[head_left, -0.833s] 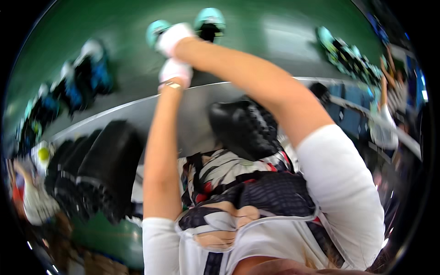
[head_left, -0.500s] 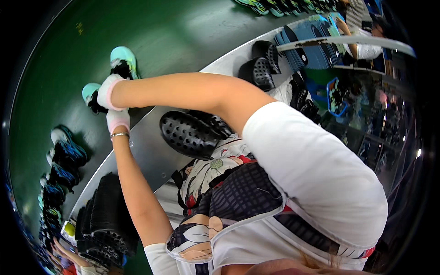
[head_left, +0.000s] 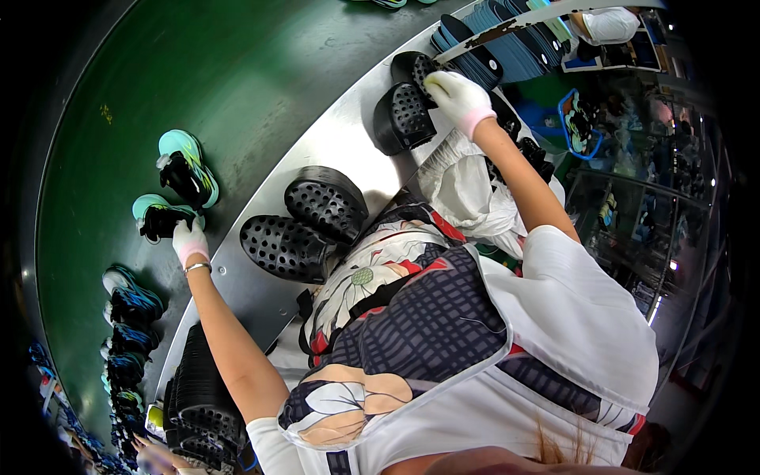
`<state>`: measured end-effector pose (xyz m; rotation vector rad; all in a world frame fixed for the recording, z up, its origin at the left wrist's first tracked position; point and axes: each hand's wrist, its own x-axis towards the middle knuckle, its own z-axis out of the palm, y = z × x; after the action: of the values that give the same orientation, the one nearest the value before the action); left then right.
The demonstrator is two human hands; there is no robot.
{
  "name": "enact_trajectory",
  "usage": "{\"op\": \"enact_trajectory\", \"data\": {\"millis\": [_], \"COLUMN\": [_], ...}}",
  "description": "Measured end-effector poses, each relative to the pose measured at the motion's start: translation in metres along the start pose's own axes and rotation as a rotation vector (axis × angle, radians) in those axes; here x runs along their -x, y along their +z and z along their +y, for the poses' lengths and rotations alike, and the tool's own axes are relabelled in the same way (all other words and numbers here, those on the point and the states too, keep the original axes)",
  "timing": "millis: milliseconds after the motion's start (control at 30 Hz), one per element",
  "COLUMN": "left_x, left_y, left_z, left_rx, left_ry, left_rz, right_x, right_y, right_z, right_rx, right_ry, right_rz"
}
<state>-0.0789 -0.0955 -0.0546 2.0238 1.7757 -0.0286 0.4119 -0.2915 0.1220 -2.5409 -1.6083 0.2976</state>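
On the green belt lies a pair of mint and black sneakers. My left hand [head_left: 190,241], in a white glove with a pink cuff, has its fingers closed at the heel of the nearer sneaker [head_left: 161,218]. The other sneaker [head_left: 185,170] rests just beyond it. Far to the right, my gloved right hand [head_left: 461,98] grips the end of a black perforated shoe form [head_left: 413,70]. Beside that form stands a second one [head_left: 403,119]. Two more perforated forms, one [head_left: 286,248] and another [head_left: 326,204], sit on the metal ledge in front of my apron.
Several dark shoes [head_left: 131,317] line the belt at the left. A stack of black forms [head_left: 207,388] stands by my left arm. Blue-grey insoles [head_left: 514,43] are lined up at the far right below a white bar [head_left: 546,14]. A white plastic bag [head_left: 455,178] hangs near my right forearm.
My right hand has left the sneakers and swung right to the far shoe forms. My left hand stays by the sneakers, which have shifted down the view.
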Motion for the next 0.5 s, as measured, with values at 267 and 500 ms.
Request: {"op": "enact_trajectory", "data": {"millis": [267, 500], "left_x": [0.002, 0.025], "left_y": [0.001, -0.027], "left_z": [-0.023, -0.012], "left_rx": [-0.046, -0.012], "left_ry": [-0.002, 0.025], "left_rz": [0.041, 0.087], "right_x": [0.007, 0.003], "right_y": [0.027, 0.031], "right_z": [0.040, 0.050], "right_rx": [0.037, 0.072], "right_ry": [-0.068, -0.146], "right_rz": [-0.065, -0.128]}}
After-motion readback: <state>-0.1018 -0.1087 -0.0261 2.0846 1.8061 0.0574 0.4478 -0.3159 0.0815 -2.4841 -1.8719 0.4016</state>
